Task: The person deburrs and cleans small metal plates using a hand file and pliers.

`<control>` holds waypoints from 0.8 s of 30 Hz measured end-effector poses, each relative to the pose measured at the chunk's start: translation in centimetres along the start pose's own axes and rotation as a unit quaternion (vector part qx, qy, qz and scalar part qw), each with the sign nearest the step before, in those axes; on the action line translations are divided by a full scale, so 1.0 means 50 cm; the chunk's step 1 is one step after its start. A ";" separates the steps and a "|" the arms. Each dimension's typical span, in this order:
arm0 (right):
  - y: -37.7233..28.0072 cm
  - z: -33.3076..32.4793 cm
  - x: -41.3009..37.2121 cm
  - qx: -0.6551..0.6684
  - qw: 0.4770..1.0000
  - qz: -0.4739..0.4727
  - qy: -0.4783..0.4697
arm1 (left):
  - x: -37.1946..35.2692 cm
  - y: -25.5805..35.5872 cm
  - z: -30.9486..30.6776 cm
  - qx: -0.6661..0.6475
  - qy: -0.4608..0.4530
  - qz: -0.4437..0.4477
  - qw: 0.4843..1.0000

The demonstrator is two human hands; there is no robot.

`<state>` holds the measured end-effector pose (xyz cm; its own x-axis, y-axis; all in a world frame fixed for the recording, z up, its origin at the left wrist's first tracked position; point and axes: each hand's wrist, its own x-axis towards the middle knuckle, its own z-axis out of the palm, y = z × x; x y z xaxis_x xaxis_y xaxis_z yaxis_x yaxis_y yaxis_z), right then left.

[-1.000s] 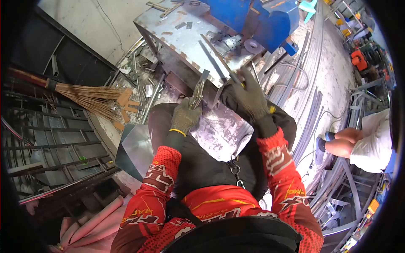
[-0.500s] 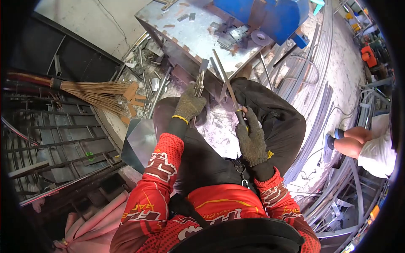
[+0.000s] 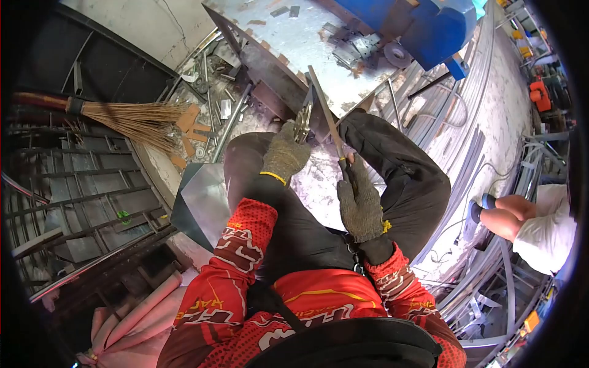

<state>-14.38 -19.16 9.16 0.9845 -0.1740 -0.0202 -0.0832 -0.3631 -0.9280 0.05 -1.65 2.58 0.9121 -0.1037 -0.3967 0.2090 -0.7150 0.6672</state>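
Observation:
My left hand [image 3: 286, 153], in a grey-brown knit glove with a yellow cuff edge, is closed around metal locking pliers [image 3: 301, 125]. A small metal plate shows beyond their jaws, partly covered by the file in this view. My right hand [image 3: 361, 205], gloved alike, grips the dark handle of a long flat file [image 3: 326, 110]. The file's blade slants up and away, its tip over the near edge of the metal-topped table [image 3: 294, 46]. Both hands are between my bent knees, the pliers just left of the blade.
Small metal plates [image 3: 350, 52] and a grinding disc [image 3: 398, 54] lie on the table beside a blue machine housing [image 3: 411, 24]. A stick broom [image 3: 129, 119] and metal scraps lie left. Long metal strips [image 3: 454, 122] run along the right, where a person's legs [image 3: 506, 214] show.
My left hand has moved right with the pliers, bringing the plate up to the file. The file and my right hand have shifted slightly left. The table appears a little higher in view.

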 end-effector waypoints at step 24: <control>-0.055 0.031 0.078 -0.119 0.992 -0.044 0.023 | -0.020 -0.009 0.041 -0.029 -0.007 0.070 0.997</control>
<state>-10.08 -17.43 11.06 0.9819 -0.1718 0.0801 -0.0361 -0.5843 -0.8107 -1.70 -2.64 1.40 0.9289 -0.2094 -0.3055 0.1001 -0.6523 0.7514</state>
